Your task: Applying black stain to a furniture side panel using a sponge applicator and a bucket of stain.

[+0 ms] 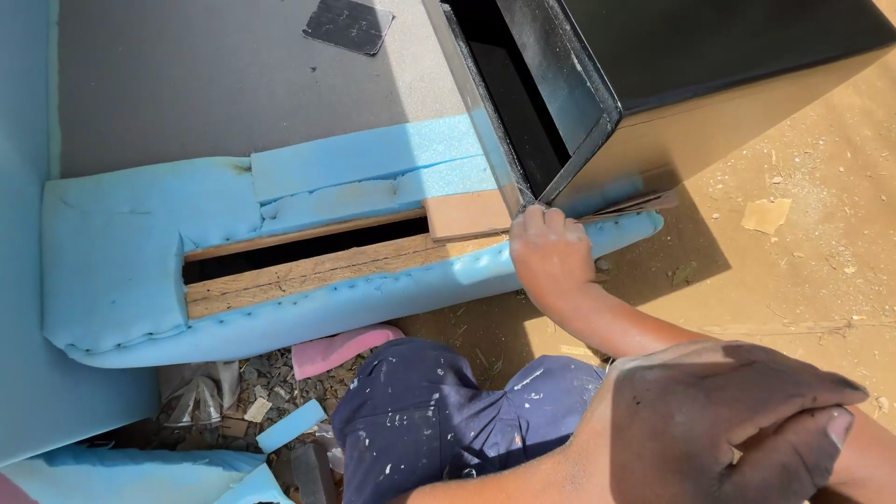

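Your one hand (551,257) presses on the blue foam (280,317) edge of the wooden frame (308,271), fingertips hidden under the black box (672,56). Your nearer hand (737,420), fingers curled together and holding nothing visible, is cut off at the picture's bottom edge.

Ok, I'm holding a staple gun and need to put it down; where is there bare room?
The grey panel above the blue foam is bare up to the dark patch. The sandy ground right of the black box is open. Below the foam, scraps crowd the ground.
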